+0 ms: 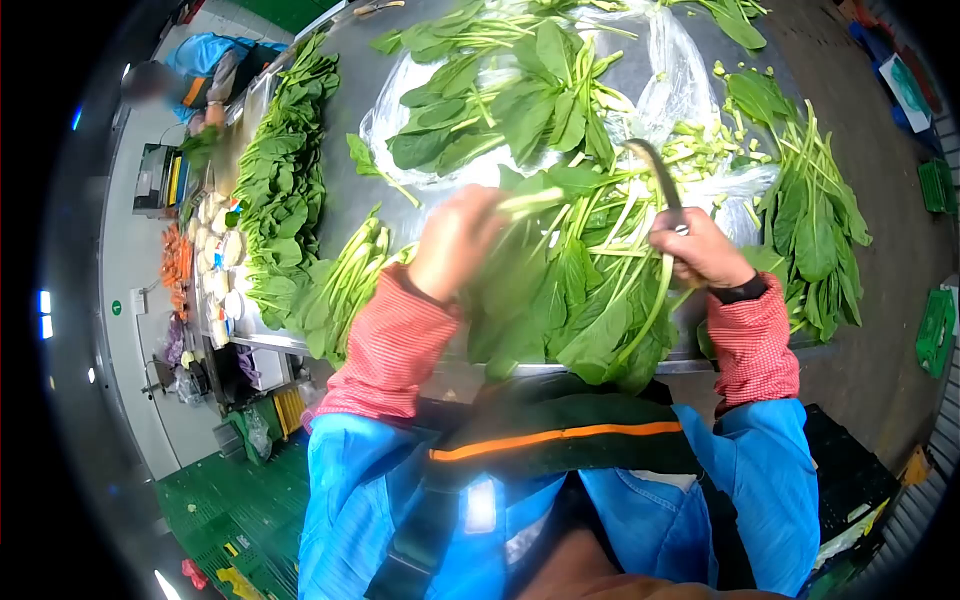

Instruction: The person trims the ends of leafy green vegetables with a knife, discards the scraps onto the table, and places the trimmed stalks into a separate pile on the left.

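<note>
My left hand (458, 243) is closed around a bunch of leafy greens, its pale stems pointing right and its leaves hanging down, blurred. In my right hand (703, 247) is a knife (660, 172) with a dark curved blade pointing up and left; a long green stem runs down beside that hand. Between and below my hands lies a pile of leafy greens (600, 300) at the table's near edge. More greens (540, 100) rest on clear plastic (680, 60) farther back. Cut stem ends (700, 150) are scattered beyond my right hand.
A long row of greens (288, 170) lines the metal table (350, 110) at left, with a smaller bunch (355, 270) nearer. More greens (815, 220) hang over the right edge. Another person (200, 80) is at the upper left. Green crates (936, 330) stand at far right.
</note>
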`<state>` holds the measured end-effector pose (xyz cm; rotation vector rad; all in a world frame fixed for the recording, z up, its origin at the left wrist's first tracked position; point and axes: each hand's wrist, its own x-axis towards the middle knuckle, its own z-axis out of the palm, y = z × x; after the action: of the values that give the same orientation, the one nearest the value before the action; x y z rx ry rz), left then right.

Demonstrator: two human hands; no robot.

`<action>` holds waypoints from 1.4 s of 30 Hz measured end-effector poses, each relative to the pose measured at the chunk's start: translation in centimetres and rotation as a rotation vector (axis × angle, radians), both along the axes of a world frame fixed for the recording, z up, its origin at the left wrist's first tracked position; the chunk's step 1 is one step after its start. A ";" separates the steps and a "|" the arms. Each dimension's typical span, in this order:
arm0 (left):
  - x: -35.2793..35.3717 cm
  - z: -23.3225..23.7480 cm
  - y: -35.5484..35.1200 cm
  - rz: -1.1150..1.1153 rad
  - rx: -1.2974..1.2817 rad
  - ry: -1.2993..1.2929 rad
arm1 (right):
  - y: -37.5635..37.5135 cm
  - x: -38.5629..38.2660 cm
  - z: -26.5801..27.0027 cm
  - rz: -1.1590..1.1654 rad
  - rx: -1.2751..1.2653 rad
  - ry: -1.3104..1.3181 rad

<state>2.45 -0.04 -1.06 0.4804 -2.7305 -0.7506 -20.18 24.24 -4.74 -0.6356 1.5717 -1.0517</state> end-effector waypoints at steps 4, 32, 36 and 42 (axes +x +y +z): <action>1.4 -0.5 -1.6 0.248 1.224 -0.022 | -1.0 0.7 -4.0 -0.135 -0.004 0.918; -6.9 -1.2 7.5 0.192 1.299 -0.165 | 2.4 5.9 0.1 -0.468 -0.193 0.724; -7.1 -1.6 7.8 -0.058 1.361 -0.201 | 2.3 3.6 -1.1 -0.295 -0.202 1.165; -7.0 0.2 7.5 0.021 1.443 -0.090 | 4.5 1.9 -4.7 -0.514 -0.005 0.897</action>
<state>-4.52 7.46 -0.88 0.7531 -1.7443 -2.6145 -18.26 28.70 -9.43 -0.7825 2.6132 -1.2130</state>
